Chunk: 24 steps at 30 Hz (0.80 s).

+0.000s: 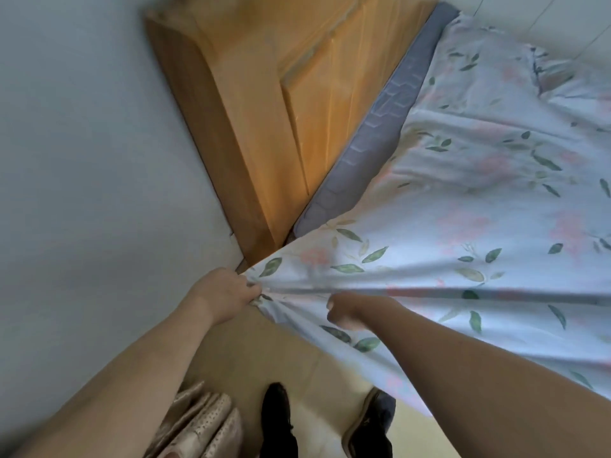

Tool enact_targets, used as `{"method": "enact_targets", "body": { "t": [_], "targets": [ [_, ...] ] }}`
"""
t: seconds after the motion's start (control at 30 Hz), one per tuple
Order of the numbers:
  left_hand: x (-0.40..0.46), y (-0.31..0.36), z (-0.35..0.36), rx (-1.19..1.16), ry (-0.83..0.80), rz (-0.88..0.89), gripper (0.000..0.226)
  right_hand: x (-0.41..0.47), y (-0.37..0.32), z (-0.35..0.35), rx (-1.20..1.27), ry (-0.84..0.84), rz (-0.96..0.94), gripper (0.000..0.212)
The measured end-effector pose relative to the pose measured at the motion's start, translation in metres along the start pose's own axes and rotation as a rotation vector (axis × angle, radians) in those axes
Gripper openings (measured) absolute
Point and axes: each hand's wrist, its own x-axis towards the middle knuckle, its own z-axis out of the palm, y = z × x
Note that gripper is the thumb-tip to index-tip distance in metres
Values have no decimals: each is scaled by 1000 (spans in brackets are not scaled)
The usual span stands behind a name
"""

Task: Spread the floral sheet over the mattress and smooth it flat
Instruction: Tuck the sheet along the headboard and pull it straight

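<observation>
The floral sheet (479, 206), pale blue with pink flowers and green leaves, lies rumpled over most of the grey quilted mattress (380, 127). A strip of mattress shows bare along the wooden headboard. My left hand (228, 289) grips the bunched near corner of the sheet and pulls it taut, so a long fold runs to the right. My right hand (347, 312) is closed just to the right of it, pinching the sheet's hanging edge from below. The sheet's far corner at the upper right is crumpled.
An orange wooden headboard (264, 110) stands against the pale wall (82, 143) on the left. My dark shoes (277, 421) stand on the beige floor (251, 352) by the bed's side. A beige patterned curtain (195, 424) hangs at the bottom left.
</observation>
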Motion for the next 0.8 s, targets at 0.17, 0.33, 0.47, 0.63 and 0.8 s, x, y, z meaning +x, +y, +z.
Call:
{"method": "enact_targets", "body": {
  "t": [0.17,0.33,0.47,0.63,0.8],
  "targets": [
    [63,11,98,38,-110,-63,39,97,-8,-5,-21,177,-65,49],
    [111,32,173,90,-283,-123,47,184,0,-2,-58,211,-67,48],
    [148,60,198,-21,-518,-203,58,233,31,-8,-4,267,-84,47],
    [198,88,131,-526,-291,-446,37,234,81,-35,189,358,-71,25],
    [238,79,54,-755,-131,-619,25,208,134,-94,251,356,-15,17]
  ]
}}
